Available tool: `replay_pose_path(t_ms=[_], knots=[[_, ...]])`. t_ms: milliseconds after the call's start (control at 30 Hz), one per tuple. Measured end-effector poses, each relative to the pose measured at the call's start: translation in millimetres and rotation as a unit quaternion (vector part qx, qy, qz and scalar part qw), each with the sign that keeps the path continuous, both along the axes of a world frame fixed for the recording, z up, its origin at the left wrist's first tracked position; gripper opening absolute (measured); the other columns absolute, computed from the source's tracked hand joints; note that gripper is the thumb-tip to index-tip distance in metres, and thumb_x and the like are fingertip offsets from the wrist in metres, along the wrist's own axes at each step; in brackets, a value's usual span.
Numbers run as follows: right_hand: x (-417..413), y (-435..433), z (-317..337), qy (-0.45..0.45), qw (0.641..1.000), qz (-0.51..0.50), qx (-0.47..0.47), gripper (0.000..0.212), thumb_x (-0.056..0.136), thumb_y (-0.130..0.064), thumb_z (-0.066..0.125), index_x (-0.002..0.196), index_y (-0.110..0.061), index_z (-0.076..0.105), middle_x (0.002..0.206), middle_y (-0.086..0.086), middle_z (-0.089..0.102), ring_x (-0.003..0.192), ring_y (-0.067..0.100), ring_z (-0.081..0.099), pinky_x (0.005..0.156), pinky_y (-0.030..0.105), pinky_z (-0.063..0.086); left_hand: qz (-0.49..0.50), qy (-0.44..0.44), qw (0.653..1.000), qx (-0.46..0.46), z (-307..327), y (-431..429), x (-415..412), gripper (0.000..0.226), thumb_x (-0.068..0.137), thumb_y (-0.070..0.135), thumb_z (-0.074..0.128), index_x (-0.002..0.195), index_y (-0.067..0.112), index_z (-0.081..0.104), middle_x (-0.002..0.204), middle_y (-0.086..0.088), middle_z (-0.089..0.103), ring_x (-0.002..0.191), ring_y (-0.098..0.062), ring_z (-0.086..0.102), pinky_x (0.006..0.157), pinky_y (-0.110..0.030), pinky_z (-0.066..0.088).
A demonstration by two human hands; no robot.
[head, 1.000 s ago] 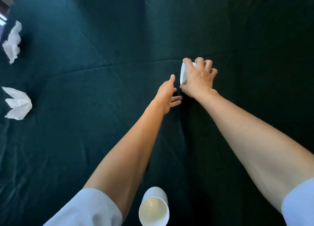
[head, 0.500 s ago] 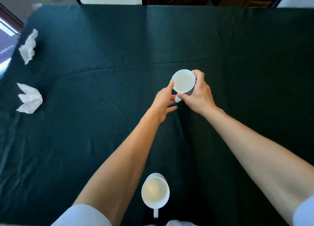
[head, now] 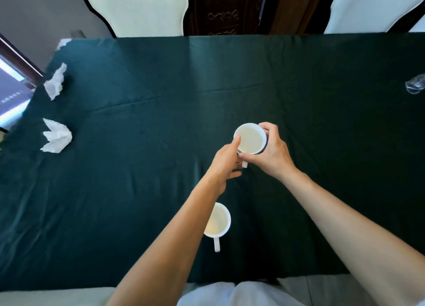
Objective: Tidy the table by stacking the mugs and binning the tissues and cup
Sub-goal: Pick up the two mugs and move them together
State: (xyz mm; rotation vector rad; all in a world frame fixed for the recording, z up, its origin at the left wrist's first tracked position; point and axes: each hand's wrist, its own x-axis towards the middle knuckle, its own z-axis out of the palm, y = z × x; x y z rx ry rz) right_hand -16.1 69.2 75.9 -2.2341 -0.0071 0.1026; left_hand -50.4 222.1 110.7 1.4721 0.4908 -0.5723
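Currently stacking: right hand (head: pixel 272 154) wraps far mug (head: pixel 250 138), left hand (head: pixel 226 161) steadies rim, fingers loose; next, seat it in near mug (head: pixel 218 221).

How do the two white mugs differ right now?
The far mug is gripped by the right hand, with the left hand touching its rim; the near mug stands untouched on the green tablecloth. The far mug's handle is mostly hidden by fingers; the near mug's handle shows fully, pointing toward the person. The left forearm partly covers the near mug. Both are white, upright and look empty.
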Motion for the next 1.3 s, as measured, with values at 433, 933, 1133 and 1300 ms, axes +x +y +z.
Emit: replay_pose_path(t_ms=[433,933,1133,1300], knots=[[-98,-51,-25,0.045,0.999,0.005,0.01,0.086,0.055,-0.037,0.091,0.13,-0.028,0.05,0.125,-0.003,0.056,0.11,0.017,0.057,0.086,0.027,0.046,0.049,0.039,0.998,-0.001,-29,-63,-113,0.036,0.104,0.056,0.046,0.117,0.03,0.067,0.113,0.003,0.076,0.107,-0.014,0.071,0.102,-0.043,0.058],[-151,-67,-57,0.096,0.993,0.065,-0.026,0.09,0.059,-0.041,0.091,0.134,-0.02,0.046,0.129,0.002,0.055,0.116,0.022,0.056,0.091,0.03,0.048,0.113,0.074,0.99,0.026,-63,-93,-181,0.031,0.104,0.054,0.048,0.114,0.033,0.068,0.119,-0.006,0.076,0.115,-0.022,0.07,0.105,-0.045,0.055],[-152,-67,-54,0.118,0.988,0.089,-0.04,0.093,0.062,-0.043,0.09,0.139,-0.023,0.041,0.135,0.004,0.049,0.119,0.025,0.054,0.094,0.034,0.049,0.127,0.066,0.989,0.043,-64,-97,-186,0.027,0.104,0.052,0.05,0.11,0.033,0.068,0.116,-0.004,0.076,0.113,-0.022,0.071,0.1,-0.041,0.057],[-150,-68,-50,0.13,0.984,0.105,-0.063,0.096,0.063,-0.045,0.09,0.141,-0.021,0.039,0.137,0.007,0.049,0.122,0.026,0.053,0.098,0.036,0.048,0.116,0.063,0.989,0.059,-59,-96,-188,0.027,0.103,0.051,0.051,0.109,0.031,0.069,0.119,-0.005,0.076,0.114,-0.023,0.071,0.097,-0.038,0.056]])
